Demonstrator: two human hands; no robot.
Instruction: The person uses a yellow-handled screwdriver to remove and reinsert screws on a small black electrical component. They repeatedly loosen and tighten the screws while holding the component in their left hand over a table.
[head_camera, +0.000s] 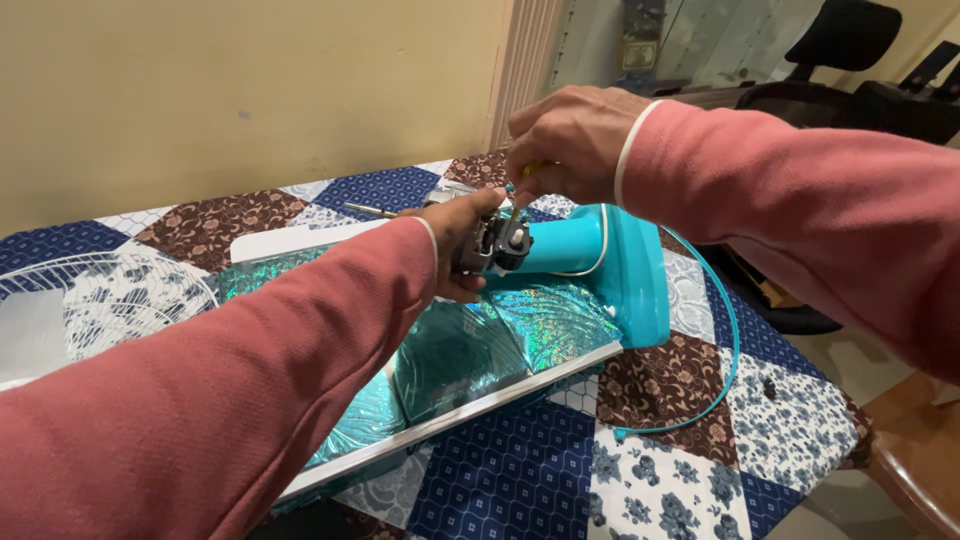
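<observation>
Your left hand (455, 240) clamps the grey motor (495, 245) at the teal fan body (600, 265), lying on the table (690, 490). Your right hand (570, 140) pinches a screwdriver (515, 195) onto it.

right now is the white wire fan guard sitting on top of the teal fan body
No, the white wire guard lies on the tablecloth at the far left, apart from the teal fan body held by both hands.
</observation>
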